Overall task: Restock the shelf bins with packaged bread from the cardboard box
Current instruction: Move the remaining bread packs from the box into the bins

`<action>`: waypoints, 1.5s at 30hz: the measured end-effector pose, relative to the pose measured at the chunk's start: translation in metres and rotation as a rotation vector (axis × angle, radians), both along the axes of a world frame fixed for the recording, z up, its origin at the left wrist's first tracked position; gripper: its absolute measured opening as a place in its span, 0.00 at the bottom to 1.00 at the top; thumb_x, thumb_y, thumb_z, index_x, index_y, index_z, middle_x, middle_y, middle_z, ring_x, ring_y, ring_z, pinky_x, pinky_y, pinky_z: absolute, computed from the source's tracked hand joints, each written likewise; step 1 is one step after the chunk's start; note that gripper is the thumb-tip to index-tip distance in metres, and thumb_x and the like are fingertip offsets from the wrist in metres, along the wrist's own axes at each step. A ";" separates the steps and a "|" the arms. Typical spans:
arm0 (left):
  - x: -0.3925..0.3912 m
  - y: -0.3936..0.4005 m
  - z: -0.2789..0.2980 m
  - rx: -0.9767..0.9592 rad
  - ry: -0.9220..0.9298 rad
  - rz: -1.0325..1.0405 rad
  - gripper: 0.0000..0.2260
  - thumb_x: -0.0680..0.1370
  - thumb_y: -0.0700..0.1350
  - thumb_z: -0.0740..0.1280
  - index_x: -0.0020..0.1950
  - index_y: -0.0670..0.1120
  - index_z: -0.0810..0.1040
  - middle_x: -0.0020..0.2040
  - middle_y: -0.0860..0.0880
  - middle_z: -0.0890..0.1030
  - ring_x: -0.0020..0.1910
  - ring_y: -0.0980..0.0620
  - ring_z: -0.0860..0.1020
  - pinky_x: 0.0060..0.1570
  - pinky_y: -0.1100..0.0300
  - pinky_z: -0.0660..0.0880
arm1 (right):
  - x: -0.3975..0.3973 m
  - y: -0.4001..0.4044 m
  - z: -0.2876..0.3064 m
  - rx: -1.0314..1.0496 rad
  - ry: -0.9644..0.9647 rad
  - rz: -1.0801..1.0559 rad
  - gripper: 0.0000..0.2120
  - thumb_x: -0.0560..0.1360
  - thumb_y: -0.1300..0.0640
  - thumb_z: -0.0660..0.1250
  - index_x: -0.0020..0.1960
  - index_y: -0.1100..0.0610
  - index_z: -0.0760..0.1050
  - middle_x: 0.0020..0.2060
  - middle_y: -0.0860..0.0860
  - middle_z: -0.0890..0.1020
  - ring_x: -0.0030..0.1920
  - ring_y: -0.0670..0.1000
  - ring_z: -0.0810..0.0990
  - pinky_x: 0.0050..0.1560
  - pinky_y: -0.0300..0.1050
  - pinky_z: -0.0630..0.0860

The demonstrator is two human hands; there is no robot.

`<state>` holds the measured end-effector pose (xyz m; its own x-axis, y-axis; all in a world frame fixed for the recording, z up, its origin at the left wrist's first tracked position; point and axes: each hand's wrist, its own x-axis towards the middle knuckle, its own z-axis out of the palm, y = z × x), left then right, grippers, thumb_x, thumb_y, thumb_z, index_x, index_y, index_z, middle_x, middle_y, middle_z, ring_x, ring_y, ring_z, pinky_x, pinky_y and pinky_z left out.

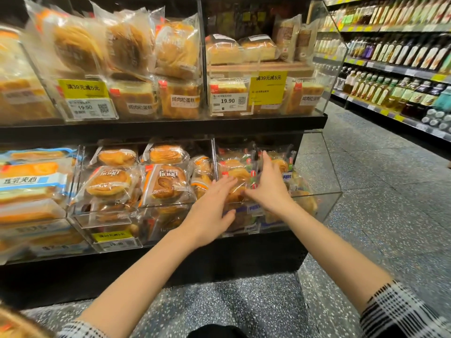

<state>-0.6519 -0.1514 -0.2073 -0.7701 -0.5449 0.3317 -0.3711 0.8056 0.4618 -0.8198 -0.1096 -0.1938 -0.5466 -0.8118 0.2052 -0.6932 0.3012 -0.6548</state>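
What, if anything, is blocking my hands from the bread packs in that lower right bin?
Nothing visible. The left hand and right hand are already inside the open top of the lower right bin, fingers straight, resting on the bread packs. Its clear front wall sits below the wrists.

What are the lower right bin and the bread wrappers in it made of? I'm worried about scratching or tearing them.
The clear lower right bin looks like rigid acrylic: see-through, with bright polished edges. The bread wrappers look like thin glossy plastic film: crinkled, with glare. Both hands, left and right, press them with straight fingers.
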 end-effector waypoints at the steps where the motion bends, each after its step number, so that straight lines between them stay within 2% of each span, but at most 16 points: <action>1: 0.007 0.000 0.002 0.019 0.018 -0.034 0.30 0.78 0.45 0.66 0.77 0.53 0.56 0.76 0.56 0.58 0.75 0.59 0.54 0.74 0.59 0.57 | 0.006 0.003 0.003 -0.061 0.065 -0.009 0.46 0.69 0.55 0.75 0.78 0.54 0.50 0.73 0.54 0.61 0.73 0.54 0.62 0.71 0.52 0.65; 3: 0.022 -0.002 0.006 0.078 0.029 -0.063 0.30 0.78 0.44 0.66 0.77 0.54 0.56 0.72 0.56 0.67 0.69 0.61 0.66 0.68 0.61 0.66 | 0.018 0.008 0.013 -0.202 0.174 0.026 0.35 0.73 0.56 0.71 0.74 0.55 0.59 0.68 0.52 0.68 0.68 0.50 0.67 0.69 0.48 0.67; 6: 0.045 -0.010 0.012 0.231 -0.002 -0.076 0.31 0.78 0.43 0.66 0.76 0.57 0.56 0.61 0.57 0.75 0.57 0.62 0.76 0.60 0.62 0.74 | 0.039 0.010 0.031 -0.357 0.176 0.154 0.21 0.75 0.60 0.68 0.67 0.55 0.69 0.54 0.49 0.76 0.52 0.45 0.76 0.56 0.44 0.76; 8: 0.066 -0.016 0.014 0.270 -0.102 -0.075 0.27 0.78 0.43 0.66 0.74 0.56 0.61 0.56 0.56 0.79 0.53 0.61 0.78 0.58 0.60 0.75 | 0.056 0.008 0.041 -0.404 0.167 0.229 0.18 0.75 0.61 0.67 0.64 0.55 0.71 0.48 0.47 0.77 0.44 0.44 0.77 0.49 0.42 0.77; 10: 0.094 -0.020 0.016 0.319 -0.234 -0.071 0.21 0.78 0.44 0.67 0.70 0.54 0.68 0.54 0.56 0.81 0.52 0.62 0.79 0.59 0.61 0.74 | 0.078 0.002 0.046 -0.412 0.161 0.317 0.18 0.75 0.62 0.67 0.64 0.56 0.71 0.48 0.47 0.76 0.40 0.45 0.76 0.46 0.40 0.75; 13: 0.142 -0.020 0.016 0.404 -0.356 -0.050 0.16 0.78 0.47 0.67 0.65 0.54 0.73 0.53 0.56 0.82 0.52 0.66 0.78 0.60 0.66 0.72 | 0.117 -0.012 0.047 -0.379 0.187 0.455 0.17 0.75 0.62 0.66 0.63 0.57 0.72 0.48 0.46 0.75 0.40 0.42 0.73 0.46 0.34 0.71; 16: 0.192 -0.018 0.007 0.469 -0.320 0.045 0.14 0.78 0.46 0.67 0.63 0.54 0.74 0.53 0.54 0.82 0.52 0.65 0.78 0.60 0.66 0.72 | 0.161 -0.024 0.042 -0.309 0.158 0.649 0.15 0.76 0.63 0.66 0.61 0.56 0.73 0.43 0.46 0.77 0.38 0.42 0.75 0.42 0.30 0.70; 19: 0.247 -0.010 -0.010 0.532 -0.233 0.199 0.14 0.78 0.44 0.67 0.64 0.51 0.74 0.53 0.54 0.82 0.52 0.60 0.80 0.60 0.61 0.74 | 0.210 -0.037 0.026 -0.206 0.130 0.885 0.15 0.76 0.61 0.65 0.63 0.56 0.71 0.45 0.51 0.79 0.43 0.46 0.78 0.46 0.37 0.74; 23: 0.323 0.015 -0.034 0.508 -0.185 0.412 0.14 0.79 0.43 0.66 0.64 0.50 0.75 0.52 0.54 0.82 0.51 0.63 0.79 0.53 0.69 0.74 | 0.287 -0.049 -0.003 0.011 0.146 1.159 0.14 0.78 0.58 0.65 0.63 0.55 0.72 0.40 0.47 0.79 0.34 0.39 0.76 0.42 0.39 0.73; 27: 0.396 0.042 -0.064 0.586 -0.190 0.578 0.12 0.78 0.43 0.66 0.59 0.55 0.77 0.53 0.54 0.83 0.52 0.61 0.80 0.57 0.60 0.75 | 0.361 -0.050 -0.030 0.174 0.196 1.340 0.12 0.78 0.58 0.64 0.61 0.56 0.74 0.41 0.48 0.79 0.34 0.40 0.76 0.46 0.43 0.76; 31: 0.450 0.071 -0.087 0.616 -0.186 0.701 0.11 0.78 0.40 0.67 0.59 0.49 0.78 0.50 0.54 0.81 0.48 0.65 0.79 0.51 0.71 0.72 | 0.419 -0.045 -0.061 0.216 0.221 1.369 0.12 0.78 0.56 0.64 0.60 0.56 0.75 0.41 0.50 0.80 0.42 0.50 0.78 0.48 0.48 0.76; 33: 0.475 0.083 -0.104 0.660 -0.206 0.781 0.11 0.78 0.41 0.67 0.58 0.51 0.77 0.50 0.54 0.80 0.51 0.62 0.79 0.53 0.69 0.73 | 0.441 -0.042 -0.081 0.234 0.207 1.365 0.10 0.78 0.56 0.64 0.58 0.57 0.76 0.40 0.50 0.80 0.42 0.51 0.79 0.47 0.49 0.76; 36: 0.515 0.093 -0.135 0.729 -0.249 0.902 0.12 0.78 0.41 0.67 0.61 0.46 0.78 0.56 0.54 0.78 0.54 0.56 0.77 0.46 0.77 0.68 | 0.464 -0.037 -0.113 0.299 0.219 1.369 0.11 0.78 0.57 0.64 0.59 0.56 0.74 0.43 0.52 0.81 0.43 0.51 0.79 0.48 0.53 0.77; 39: 0.546 0.099 -0.166 0.824 -0.283 1.009 0.14 0.78 0.44 0.67 0.63 0.45 0.76 0.60 0.50 0.76 0.54 0.54 0.74 0.46 0.70 0.67 | 0.480 -0.035 -0.139 0.348 0.249 1.371 0.14 0.78 0.58 0.63 0.63 0.55 0.72 0.47 0.52 0.81 0.46 0.52 0.79 0.48 0.53 0.78; 41: 0.559 0.103 -0.184 0.879 -0.296 1.069 0.11 0.78 0.43 0.66 0.60 0.46 0.75 0.56 0.51 0.76 0.52 0.55 0.72 0.46 0.66 0.67 | 0.486 -0.036 -0.152 0.350 0.270 1.372 0.13 0.78 0.58 0.63 0.62 0.54 0.72 0.48 0.50 0.81 0.47 0.51 0.79 0.48 0.49 0.78; 45: 0.577 0.101 -0.222 0.858 -0.394 1.219 0.04 0.76 0.44 0.66 0.49 0.48 0.73 0.41 0.54 0.73 0.46 0.53 0.72 0.36 0.66 0.65 | 0.491 -0.039 -0.178 0.306 0.311 1.388 0.13 0.77 0.59 0.63 0.61 0.53 0.71 0.49 0.49 0.78 0.45 0.48 0.75 0.40 0.40 0.70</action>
<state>-0.0748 -0.0506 -0.4292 0.3094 -0.8017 -0.5113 -0.7908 -0.5156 0.3299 -0.3290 -0.1481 -0.3716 0.7325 -0.6721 -0.1084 -0.6359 -0.6185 -0.4616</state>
